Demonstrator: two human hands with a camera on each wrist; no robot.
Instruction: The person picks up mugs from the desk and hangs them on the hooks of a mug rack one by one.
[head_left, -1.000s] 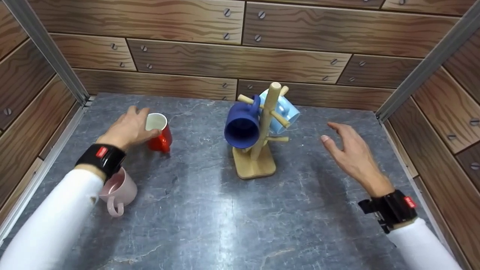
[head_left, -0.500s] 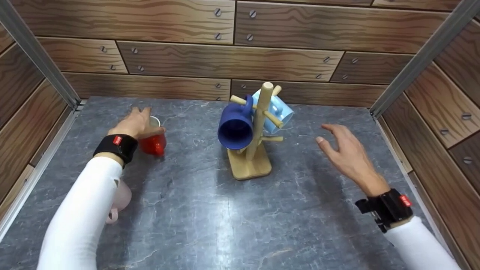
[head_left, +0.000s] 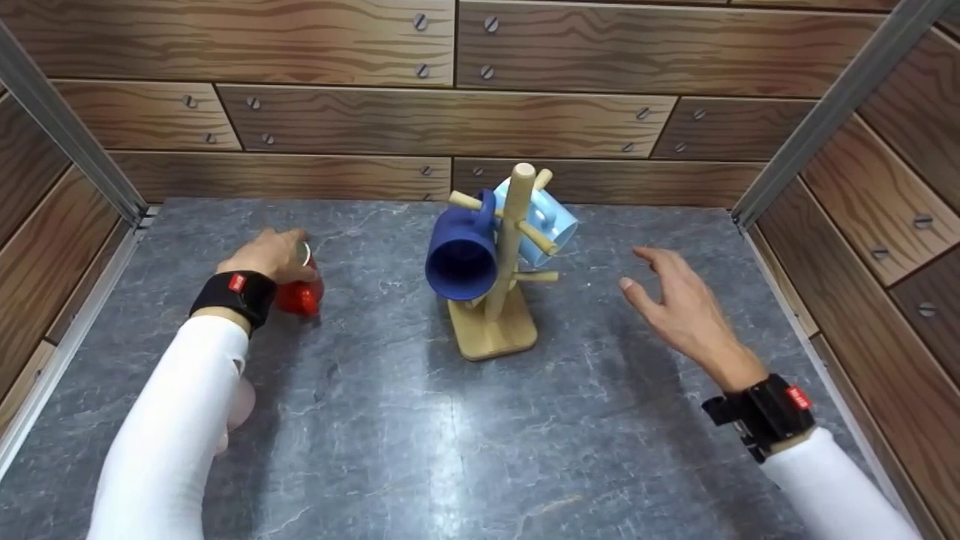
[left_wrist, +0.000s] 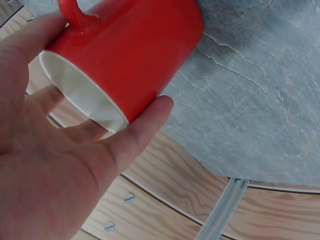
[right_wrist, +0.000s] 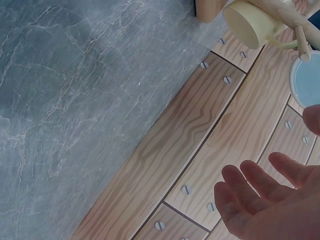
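Observation:
At the far left of the table, my left hand [head_left: 261, 255] grips a red mug [head_left: 301, 298] from above. In the left wrist view, thumb and fingers spread round its white-lined rim, the thumb close to the handle. The hand covers part of the mug in the head view. Over the table's right side hovers my right hand [head_left: 684, 309], fingers loosely extended, holding nothing. Between the hands stands a wooden mug tree [head_left: 491, 337]. A dark blue mug [head_left: 459, 259] and a light blue mug [head_left: 561, 229] hang on it. A pale yellow mug [right_wrist: 245, 25] shows on it in the right wrist view.
A pink mug [head_left: 241, 405] stands at the left, mostly hidden under my left sleeve. Wood-patterned panels [head_left: 337, 120] enclose the grey marbled table [head_left: 390, 465] at the back and sides, with metal posts [head_left: 832, 112] at the corners.
My left hand has come down over the red mug and closed round its rim. The left forearm now covers most of the pink mug. The right hand stays nearly still while the view shifts slightly.

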